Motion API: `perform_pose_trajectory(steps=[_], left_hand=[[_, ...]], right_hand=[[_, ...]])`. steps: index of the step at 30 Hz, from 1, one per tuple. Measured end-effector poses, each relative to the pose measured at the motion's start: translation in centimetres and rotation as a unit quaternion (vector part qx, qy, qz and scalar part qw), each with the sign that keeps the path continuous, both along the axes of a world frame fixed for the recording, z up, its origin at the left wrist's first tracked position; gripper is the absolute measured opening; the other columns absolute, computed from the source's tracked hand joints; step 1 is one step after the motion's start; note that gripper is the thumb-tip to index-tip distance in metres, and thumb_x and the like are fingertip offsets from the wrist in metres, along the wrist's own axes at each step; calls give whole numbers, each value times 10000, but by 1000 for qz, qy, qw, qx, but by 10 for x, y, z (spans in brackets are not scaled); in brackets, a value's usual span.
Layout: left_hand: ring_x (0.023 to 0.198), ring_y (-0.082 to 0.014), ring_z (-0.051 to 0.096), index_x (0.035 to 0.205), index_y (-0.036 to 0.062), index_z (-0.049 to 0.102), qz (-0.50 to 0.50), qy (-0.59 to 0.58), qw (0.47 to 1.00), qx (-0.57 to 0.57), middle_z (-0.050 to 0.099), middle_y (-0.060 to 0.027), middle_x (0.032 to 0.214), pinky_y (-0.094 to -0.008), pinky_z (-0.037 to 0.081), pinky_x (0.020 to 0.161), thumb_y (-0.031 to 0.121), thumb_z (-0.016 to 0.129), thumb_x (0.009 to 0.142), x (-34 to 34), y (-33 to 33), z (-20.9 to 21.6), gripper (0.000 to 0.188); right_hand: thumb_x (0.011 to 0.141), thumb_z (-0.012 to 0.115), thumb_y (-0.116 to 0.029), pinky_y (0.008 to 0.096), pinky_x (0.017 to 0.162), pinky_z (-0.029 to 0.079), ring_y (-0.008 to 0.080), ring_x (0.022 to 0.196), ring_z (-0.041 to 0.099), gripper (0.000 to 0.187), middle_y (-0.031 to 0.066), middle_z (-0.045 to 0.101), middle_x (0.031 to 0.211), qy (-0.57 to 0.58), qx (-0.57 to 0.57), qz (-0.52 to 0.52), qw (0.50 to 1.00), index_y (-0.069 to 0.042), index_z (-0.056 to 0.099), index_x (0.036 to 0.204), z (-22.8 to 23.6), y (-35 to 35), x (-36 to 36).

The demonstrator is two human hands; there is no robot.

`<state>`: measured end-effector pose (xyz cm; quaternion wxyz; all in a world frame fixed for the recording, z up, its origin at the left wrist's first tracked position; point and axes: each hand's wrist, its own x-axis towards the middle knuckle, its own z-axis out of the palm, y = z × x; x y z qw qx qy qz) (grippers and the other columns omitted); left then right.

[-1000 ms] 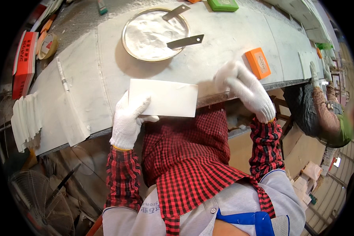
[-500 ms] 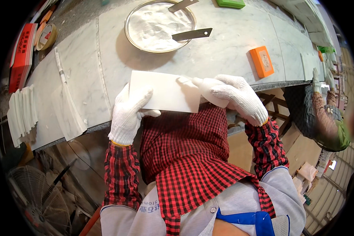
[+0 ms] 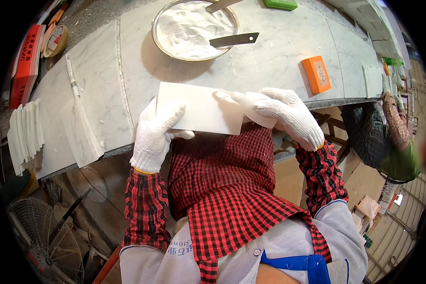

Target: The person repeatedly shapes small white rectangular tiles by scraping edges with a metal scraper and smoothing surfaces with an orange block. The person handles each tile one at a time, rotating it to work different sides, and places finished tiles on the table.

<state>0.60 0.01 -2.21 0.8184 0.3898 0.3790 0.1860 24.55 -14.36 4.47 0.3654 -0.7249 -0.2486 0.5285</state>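
My left hand [image 3: 155, 128], in a white knitted glove, is closed on the left end of a flat white rectangular tile [image 3: 206, 108], thumb on its face and fingers behind. The tile is held in front of the bench's near edge. My right hand [image 3: 294, 117], gloved alike, is wrapped round a translucent white squeeze bottle [image 3: 254, 108]. The bottle lies nearly level, its nozzle pointing left over the tile's upper right part. Whether the tip touches the tile, I cannot tell. A small pale patch shows beside the nozzle.
A metal bowl [image 3: 194, 59] of white powdery material holds two dark flat blades [image 3: 241, 39]. An orange box [image 3: 316, 75] stands at right, a green box [image 3: 280, 4] farther back. White strips [image 3: 26, 135], a red box [image 3: 26, 66] and a tape roll [image 3: 56, 41] sit at left. Another person [image 3: 396, 137] works far right.
My hands, the tile and the bottle keep nearly the same pose, with only a slight shift. The other person's arm at far right has moved.
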Motion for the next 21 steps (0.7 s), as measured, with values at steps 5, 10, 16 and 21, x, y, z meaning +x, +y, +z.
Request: perform_pose_trajectory(steps=[5, 10, 16, 21], left_hand=[[870, -195, 709, 1299, -67, 541, 0, -4, 1000, -4, 661, -145, 1103, -295, 636, 617, 160, 653, 974, 0, 0, 0, 412], [871, -198, 710, 1304, -68, 540, 3, -5, 1000, -6, 663, -148, 1109, -291, 633, 613, 159, 654, 972, 0, 0, 1, 418], [878, -200, 713, 1305, -62, 547, 3, 0, 1000, 0, 667, -152, 1118, -290, 631, 605, 166, 658, 967, 0, 0, 0, 422], [849, -200, 716, 1295, -68, 548, 17, -11, 1000, -14, 672, -152, 1104, -288, 628, 578, 165, 657, 960, -1, 1, 2, 422]], right_hand=[[898, 683, -343, 249, 684, 452, 100, 781, 549, 445, 50, 667, 889, -4, -2, 9, 1000, 55, 711, 1096, 0, 1, 1], [899, 688, -326, 256, 714, 468, 107, 810, 562, 436, 56, 675, 906, 2, 6, 5, 1000, 60, 710, 1101, 0, 1, 1], [908, 692, -312, 252, 718, 464, 100, 814, 558, 410, 50, 675, 915, 16, 22, 3, 1000, 49, 705, 1102, -4, -3, 3], [931, 666, -313, 255, 720, 464, 110, 808, 562, 424, 26, 664, 925, 16, 33, -3, 999, 38, 678, 1168, 4, -9, 14]])
